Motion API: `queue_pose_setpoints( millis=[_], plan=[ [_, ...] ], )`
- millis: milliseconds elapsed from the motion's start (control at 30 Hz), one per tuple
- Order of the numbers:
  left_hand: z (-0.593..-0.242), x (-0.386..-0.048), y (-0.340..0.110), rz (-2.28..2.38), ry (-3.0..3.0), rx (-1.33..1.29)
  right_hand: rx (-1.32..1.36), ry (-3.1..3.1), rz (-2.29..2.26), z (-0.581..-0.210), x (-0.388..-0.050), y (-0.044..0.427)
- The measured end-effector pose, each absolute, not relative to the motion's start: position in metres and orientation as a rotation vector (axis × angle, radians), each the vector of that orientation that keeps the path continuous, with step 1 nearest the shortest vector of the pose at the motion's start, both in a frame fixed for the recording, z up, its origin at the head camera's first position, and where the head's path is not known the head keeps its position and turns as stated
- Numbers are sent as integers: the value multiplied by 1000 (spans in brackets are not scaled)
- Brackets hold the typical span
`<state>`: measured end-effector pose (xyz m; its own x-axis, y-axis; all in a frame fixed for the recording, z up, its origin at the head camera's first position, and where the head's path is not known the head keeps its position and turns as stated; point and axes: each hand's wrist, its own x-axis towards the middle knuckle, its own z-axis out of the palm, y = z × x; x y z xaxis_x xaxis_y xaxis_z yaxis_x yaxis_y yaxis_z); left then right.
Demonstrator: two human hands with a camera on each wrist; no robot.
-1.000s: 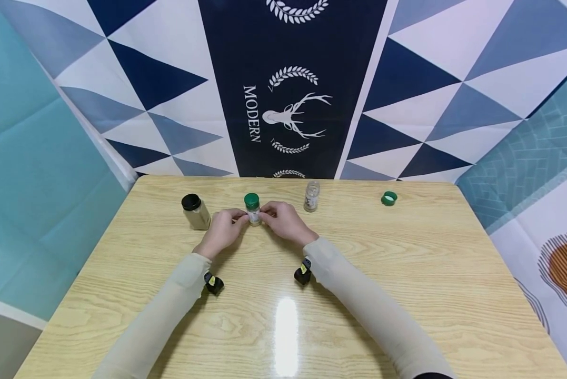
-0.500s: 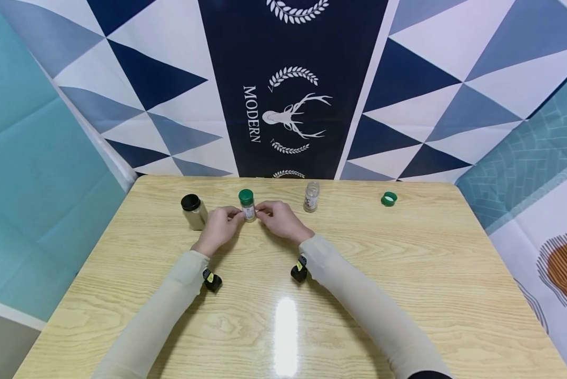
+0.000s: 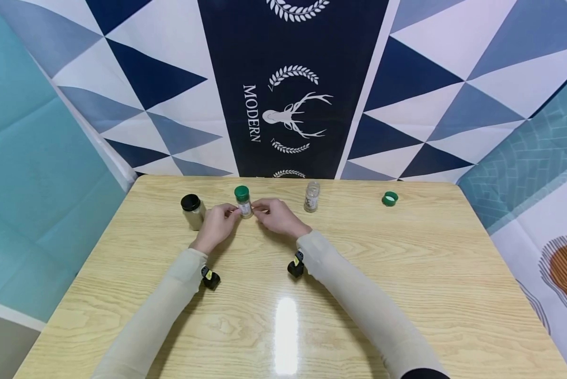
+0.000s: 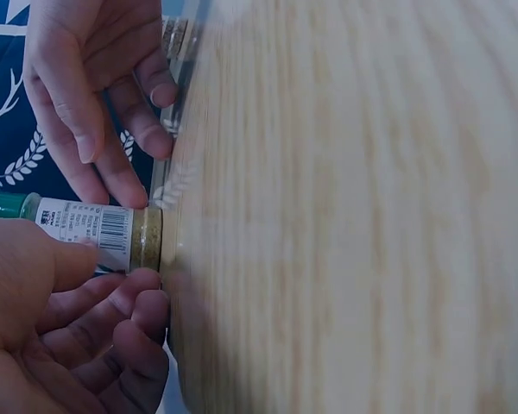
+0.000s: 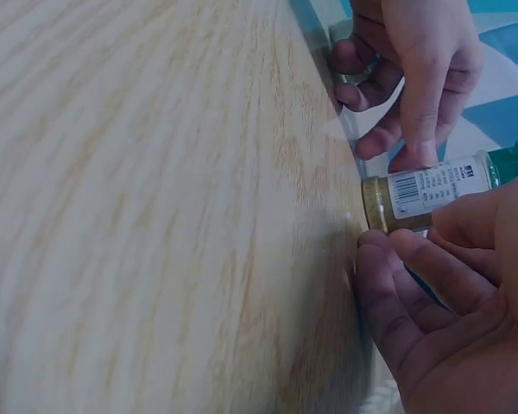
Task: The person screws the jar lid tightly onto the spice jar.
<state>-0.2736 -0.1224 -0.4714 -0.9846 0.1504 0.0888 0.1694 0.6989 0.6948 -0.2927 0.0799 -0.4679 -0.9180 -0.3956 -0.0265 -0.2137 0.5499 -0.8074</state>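
Observation:
A small spice jar [image 3: 244,206] with a green cap and a white barcode label stands upright near the back of the table. My left hand [image 3: 218,226] pinches it by its left side, the thumb lying against the label in the left wrist view. On the other side my right hand [image 3: 279,216] touches the jar with relaxed fingertips, its thumb a little apart from the glass as seen from the left wrist. Just left of my left hand is a square jar [image 3: 194,213] with a black lid, partly covered by the fingers.
An uncapped clear jar [image 3: 311,197] stands behind my right hand. Further right, a green cap [image 3: 389,198] lies on the wooden table [image 3: 406,273]. A patterned cloth [image 3: 292,47] hangs right behind the table's back edge.
The spice jar has shifted left and slightly back, closer to the black-lidded jar. Both hands have moved left with it, and the right thumb has come away from the jar's side.

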Motion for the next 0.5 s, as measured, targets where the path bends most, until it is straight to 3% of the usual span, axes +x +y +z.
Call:
queue_pose_setpoints(
  millis=[500],
  plan=[
    [-468,-265,-126,-1136,-2886,-225,-558,2567,-1264,-464,-282,87]
  ],
)
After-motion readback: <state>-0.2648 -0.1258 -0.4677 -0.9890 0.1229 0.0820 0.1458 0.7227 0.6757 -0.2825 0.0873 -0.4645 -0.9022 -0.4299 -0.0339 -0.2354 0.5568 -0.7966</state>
